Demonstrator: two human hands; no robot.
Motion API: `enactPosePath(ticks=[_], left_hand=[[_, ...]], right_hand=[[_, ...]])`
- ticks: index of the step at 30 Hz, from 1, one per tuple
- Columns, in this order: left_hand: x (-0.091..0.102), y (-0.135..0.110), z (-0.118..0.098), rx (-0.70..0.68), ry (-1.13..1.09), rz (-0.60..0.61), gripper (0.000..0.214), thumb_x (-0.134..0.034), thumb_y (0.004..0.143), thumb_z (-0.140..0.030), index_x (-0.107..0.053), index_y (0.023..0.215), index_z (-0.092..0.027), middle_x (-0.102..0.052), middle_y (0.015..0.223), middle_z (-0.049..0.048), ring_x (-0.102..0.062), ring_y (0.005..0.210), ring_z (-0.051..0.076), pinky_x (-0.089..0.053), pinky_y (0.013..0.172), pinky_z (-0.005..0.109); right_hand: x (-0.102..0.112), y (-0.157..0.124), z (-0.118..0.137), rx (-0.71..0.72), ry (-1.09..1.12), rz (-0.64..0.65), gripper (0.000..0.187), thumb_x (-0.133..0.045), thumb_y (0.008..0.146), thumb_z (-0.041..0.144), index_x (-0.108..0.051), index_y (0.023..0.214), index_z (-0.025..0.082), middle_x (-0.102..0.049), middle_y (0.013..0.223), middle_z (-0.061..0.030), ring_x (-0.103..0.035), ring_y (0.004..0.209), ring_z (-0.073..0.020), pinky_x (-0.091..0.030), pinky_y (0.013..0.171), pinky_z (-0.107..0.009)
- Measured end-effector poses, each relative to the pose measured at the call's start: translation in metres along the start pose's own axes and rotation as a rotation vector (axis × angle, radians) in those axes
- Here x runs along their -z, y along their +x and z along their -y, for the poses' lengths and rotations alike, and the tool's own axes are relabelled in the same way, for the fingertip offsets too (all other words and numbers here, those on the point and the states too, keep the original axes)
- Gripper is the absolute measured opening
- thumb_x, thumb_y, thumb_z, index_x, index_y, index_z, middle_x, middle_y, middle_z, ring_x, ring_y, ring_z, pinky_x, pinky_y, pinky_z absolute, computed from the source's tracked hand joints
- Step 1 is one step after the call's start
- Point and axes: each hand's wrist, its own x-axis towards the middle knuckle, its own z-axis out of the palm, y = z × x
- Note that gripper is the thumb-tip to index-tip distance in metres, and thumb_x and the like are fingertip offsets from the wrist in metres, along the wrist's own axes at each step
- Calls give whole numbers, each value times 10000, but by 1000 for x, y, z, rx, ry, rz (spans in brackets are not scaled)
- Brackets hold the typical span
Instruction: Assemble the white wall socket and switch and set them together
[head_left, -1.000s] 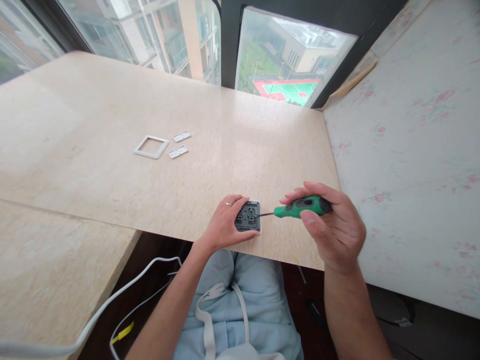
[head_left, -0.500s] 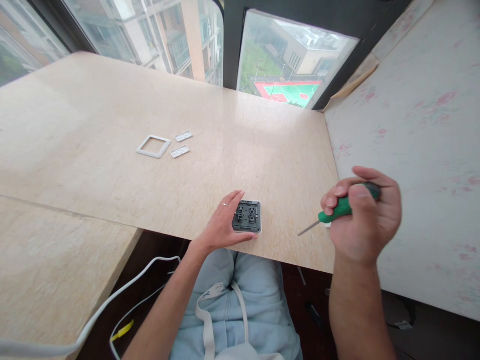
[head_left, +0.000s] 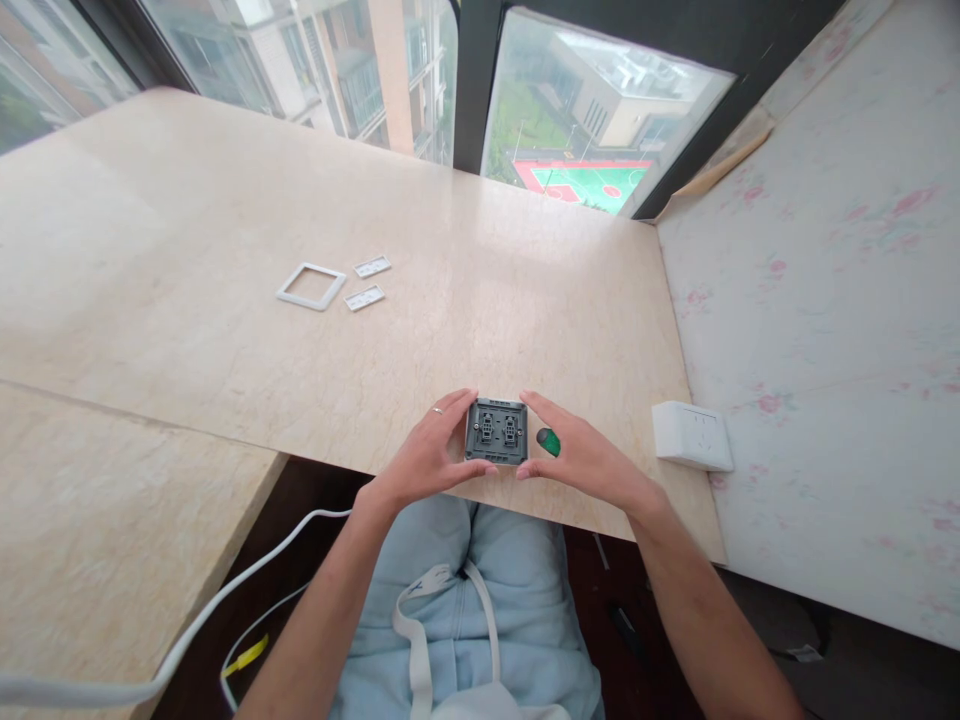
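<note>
A grey switch module (head_left: pixel 496 431), with its inner parts facing up, is held just above the near edge of the beige marble counter (head_left: pixel 225 200). My left hand (head_left: pixel 424 455), a ring on one finger, pinches its left side. Thumb and forefinger of my right hand (head_left: pixel 585 460) pinch its right side. The butt of a green screwdriver (head_left: pixel 548 441) shows in the gap between that thumb and forefinger; the shaft is hidden, and I cannot tell if the hand holds it or it lies underneath.
A white square frame (head_left: pixel 310 286) and two small white rocker plates (head_left: pixel 373 266) (head_left: pixel 364 298) lie farther back on the counter. A white socket (head_left: pixel 691 435) sits on the floral wall at right. A white cable (head_left: pixel 225 600) hangs below left. Windows are beyond.
My right hand drew the screwdriver away from the module to the right, then came back and took hold of the module's right edge. The white socket has come into view.
</note>
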Motion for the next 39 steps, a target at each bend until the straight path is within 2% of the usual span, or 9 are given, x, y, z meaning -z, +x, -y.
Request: enactPosePath(ticks=[3, 6, 15, 20, 24, 30, 34, 37, 39], left_hand=[[1, 1, 0, -6, -11, 7, 898, -766, 773, -600, -385, 1507, -251, -488, 1501, 168, -456, 1407, 351, -410, 1149, 559], [2, 0, 1, -14, -24, -16, 898, -793, 745, -592, -413, 1490, -264, -512, 1484, 156, -489, 1381, 349, -426, 1138, 554], [1, -2, 4, -16, -64, -30, 840, -798, 757, -563, -439, 1452, -258, -518, 1489, 145, -494, 1387, 320, -417, 1153, 524], [2, -1, 3, -8, -75, -34, 848, -819, 736, -552, -448, 1440, -261, -531, 1473, 142, -518, 1363, 318, -430, 1140, 519], [3, 0, 2, -7, -85, -28, 859, -826, 725, -553, -451, 1442, -265, -539, 1462, 143, -529, 1350, 325, -442, 1128, 520], [4, 0, 1, -2, -81, -24, 867, -822, 731, -550, -439, 1455, -267, -533, 1460, 153, -531, 1345, 339, -441, 1122, 536], [3, 0, -1, 15, -71, -23, 845, -810, 747, -546, -435, 1448, -259, -533, 1453, 153, -531, 1340, 332, -446, 1119, 529], [4, -1, -2, 40, -87, -14, 931, -830, 713, -565, -396, 1475, -253, -499, 1485, 163, -506, 1365, 343, -428, 1136, 539], [4, -2, -2, 47, -118, -14, 1035, -833, 698, -584, -313, 1529, -254, -442, 1534, 180, -468, 1402, 357, -401, 1157, 553]], right_hand=[[0, 1, 2, -29, 16, 8, 825, -802, 750, 379, -449, 1486, 265, -627, 1387, -104, -681, 1083, -272, -537, 980, -451], [2, 2, 3, -48, 9, 18, 787, -786, 757, 356, -477, 1473, 248, -690, 1273, -89, -696, 921, -234, -554, 918, -441], [1, 2, -2, -12, 35, 15, 767, -745, 798, 331, -457, 1501, 224, -650, 1366, -107, -678, 1091, -262, -516, 1016, -471], [0, 3, -4, 26, 35, 4, 753, -746, 804, 276, -463, 1500, 227, -564, 1478, -130, -608, 1264, -299, -442, 1118, -507], [-1, 3, -5, 46, 44, 16, 749, -734, 825, 284, -441, 1513, 236, -577, 1464, -127, -536, 1361, -307, -415, 1148, -532], [-1, 3, -6, 44, 42, 30, 754, -736, 832, 292, -432, 1517, 214, -563, 1477, -144, -498, 1401, -315, -395, 1165, -545], [-1, 4, -7, 51, 40, 24, 765, -739, 820, 275, -430, 1519, 240, -515, 1522, -137, -475, 1422, -315, -372, 1179, -551], [-1, 4, -8, 44, 34, 24, 770, -745, 815, 294, -434, 1517, 233, -483, 1545, -143, -457, 1435, -319, -356, 1191, -546], [-1, 4, -9, 40, 27, 32, 770, -741, 820, 310, -432, 1519, 212, -466, 1554, -154, -447, 1442, -321, -347, 1198, -542]])
